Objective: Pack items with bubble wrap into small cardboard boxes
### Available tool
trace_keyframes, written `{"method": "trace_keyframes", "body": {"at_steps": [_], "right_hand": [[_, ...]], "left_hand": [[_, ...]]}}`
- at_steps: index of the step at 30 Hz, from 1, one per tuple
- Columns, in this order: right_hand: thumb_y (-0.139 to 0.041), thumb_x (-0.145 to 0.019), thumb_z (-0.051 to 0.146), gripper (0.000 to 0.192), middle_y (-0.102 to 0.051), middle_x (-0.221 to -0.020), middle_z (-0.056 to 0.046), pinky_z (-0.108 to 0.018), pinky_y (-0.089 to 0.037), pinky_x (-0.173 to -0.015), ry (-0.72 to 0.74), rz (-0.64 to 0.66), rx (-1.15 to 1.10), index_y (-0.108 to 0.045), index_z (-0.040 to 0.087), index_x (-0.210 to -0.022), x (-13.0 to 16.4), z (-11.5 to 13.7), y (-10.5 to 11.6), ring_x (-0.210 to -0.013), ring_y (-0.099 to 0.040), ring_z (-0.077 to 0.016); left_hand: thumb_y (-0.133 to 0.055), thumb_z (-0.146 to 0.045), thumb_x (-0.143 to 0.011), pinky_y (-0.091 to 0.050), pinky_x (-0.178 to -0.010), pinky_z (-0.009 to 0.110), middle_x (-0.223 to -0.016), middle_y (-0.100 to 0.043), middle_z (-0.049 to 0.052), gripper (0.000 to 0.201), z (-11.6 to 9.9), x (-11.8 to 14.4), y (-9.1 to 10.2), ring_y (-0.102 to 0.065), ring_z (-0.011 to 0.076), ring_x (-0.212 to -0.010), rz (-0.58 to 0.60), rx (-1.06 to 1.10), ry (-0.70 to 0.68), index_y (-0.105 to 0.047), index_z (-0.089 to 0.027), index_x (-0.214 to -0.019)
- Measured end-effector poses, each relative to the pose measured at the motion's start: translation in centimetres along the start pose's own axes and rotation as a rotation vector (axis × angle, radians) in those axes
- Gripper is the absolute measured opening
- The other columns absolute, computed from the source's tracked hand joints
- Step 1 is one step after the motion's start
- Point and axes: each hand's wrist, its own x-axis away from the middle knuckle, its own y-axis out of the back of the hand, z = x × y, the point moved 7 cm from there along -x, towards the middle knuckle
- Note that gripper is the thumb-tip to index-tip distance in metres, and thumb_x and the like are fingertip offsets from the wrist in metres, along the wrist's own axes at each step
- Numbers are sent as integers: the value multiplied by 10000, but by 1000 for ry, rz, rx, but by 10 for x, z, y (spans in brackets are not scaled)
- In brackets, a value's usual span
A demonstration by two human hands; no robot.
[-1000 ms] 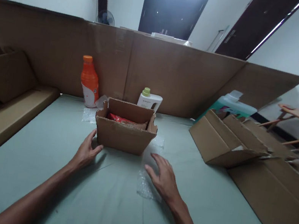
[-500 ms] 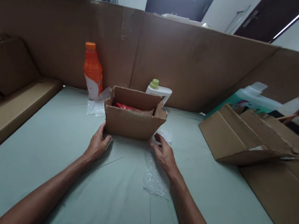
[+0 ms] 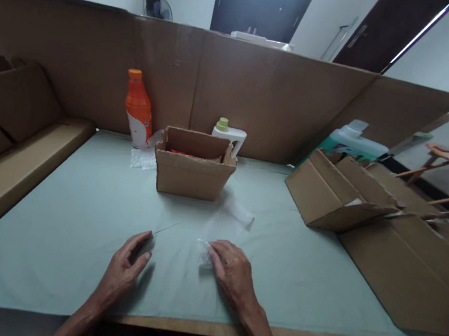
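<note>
- Near front edge of the pale green surface point(image 3: 69, 210): both hands lie low, well apart from the open cardboard box point(image 3: 191, 174) further back at centre.
- Right hand point(image 3: 232, 271): fingers bent down on the near end of a clear bubble wrap sheet point(image 3: 225, 223), pinching or pressing it at the tips; looks like a grasp on the wrap, tho the exact grip is hard to read.
- Left hand point(image 3: 123, 272): palm down, fingers loosely spread and released, holding nothing, just beside the wrap's near end but not on it.
- Bubble wrap runs from the right hand back twd the box's right front corner; far end curls up a bit, lying near the box, can't tell if touching.
- Box stands upright w/ flaps open; something red point(image 3: 179, 152) shows inside, mostly hidden by the front wall.
- Behind box: orange bottle point(image 3: 138, 109) to its left, white bottle w/ green cap point(image 3: 227, 134) just behind its right rear corner. Small scrap of wrap point(image 3: 143, 158) by the orange bottle.
- Right side: flattened cartons point(image 3: 345, 198) stacked; teal-and-white container point(image 3: 352, 147) behind them. Tall cardboard wall point(image 3: 261, 105) at the back.
- Progress, as a judgement: box already has an item in it and isn't closed; both bottles are outside it, unwrapped. Wrap is in hand but around nothing, so most of the work looks undone.
</note>
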Motion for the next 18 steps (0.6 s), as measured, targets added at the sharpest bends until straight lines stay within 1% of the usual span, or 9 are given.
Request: {"method": "trace_keyframes", "body": {"at_steps": [2, 4, 5, 6, 8, 11, 14, 16, 18], "right_hand": [[-550, -980, 198, 202, -771, -1039, -49, -383, -495, -895, 90, 118, -105, -745, 225, -1022, 2, 31, -4, -968, -698, -218], [-623, -949, 248, 165, -757, -1118, -38, -397, -466, -962, 204, 275, -194, -751, 255, -1052, 11, 60, -10, -1039, -679, -220], [-670, -922, 299, 196, -737, -1190, -44, -411, -452, -999, 241, 333, -231, -745, 267, -1101, 15, 68, -12, -1098, -660, -232], [-704, -896, 355, 281, -707, -1267, -60, -429, -437, -1033, 251, 362, -262, -728, 271, -1163, 18, 71, -11, -1164, -633, -250], [-691, -891, 443, 408, -652, -1365, -99, -462, -424, -1070, 174, 319, -311, -691, 253, -1252, 16, 57, -4, -1253, -585, -279], [-555, -962, 437, 345, -680, -1314, -115, -493, -436, -1075, -15, 157, -357, -722, 234, -1185, 0, 13, 10, -1240, -603, -282], [-545, -935, 409, 324, -689, -1283, -123, -477, -488, -1031, -127, 33, -365, -742, 216, -1104, -24, -24, 18, -1205, -629, -287], [-547, -907, 382, 311, -700, -1254, -126, -437, -545, -941, -142, 1, -362, -744, 203, -1069, -47, -37, 16, -1158, -655, -284], [-542, -890, 349, 297, -729, -1187, -114, -395, -575, -849, -129, 3, -361, -742, 202, -1053, -74, -42, 9, -1083, -687, -272]], "left_hand": [[-612, -517, -835, -429, -1123, 500, -1366, -628, 165, 578, 4, 3, 11, -574, 309, -1283, -37, 63, 77, -617, -146, -1278], [-633, -540, -811, -452, -1096, 491, -1345, -642, 169, 606, 5, 2, 21, -591, 313, -1257, -63, 89, 111, -620, -139, -1264], [-637, -542, -807, -463, -1082, 486, -1339, -646, 165, 608, 5, 0, 24, -596, 312, -1248, -67, 85, 116, -621, -142, -1264], [-636, -540, -808, -474, -1067, 481, -1334, -649, 159, 604, 5, -2, 27, -602, 309, -1236, -62, 71, 114, -623, -147, -1266], [-623, -527, -817, -492, -1036, 474, -1315, -658, 148, 580, 2, -9, 28, -620, 302, -1203, -37, 20, 77, -631, -160, -1266], [-602, -469, -836, -525, -980, 456, -1267, -675, 139, 510, -9, -26, 20, -644, 287, -1145, 19, -84, -52, -650, -173, -1249], [-567, -363, -855, -554, -933, 442, -1269, -659, 154, 441, -21, -47, 1, -639, 289, -1154, 73, -202, -211, -651, -171, -1243], [-561, -287, -846, -532, -989, 459, -1304, -633, 170, 431, -28, -63, -16, -614, 298, -1206, 101, -276, -292, -646, -162, -1249], [-573, -226, -826, -483, -1062, 485, -1355, -596, 187, 478, -35, -77, -35, -577, 309, -1261, 132, -387, -361, -618, -153, -1296]]}}
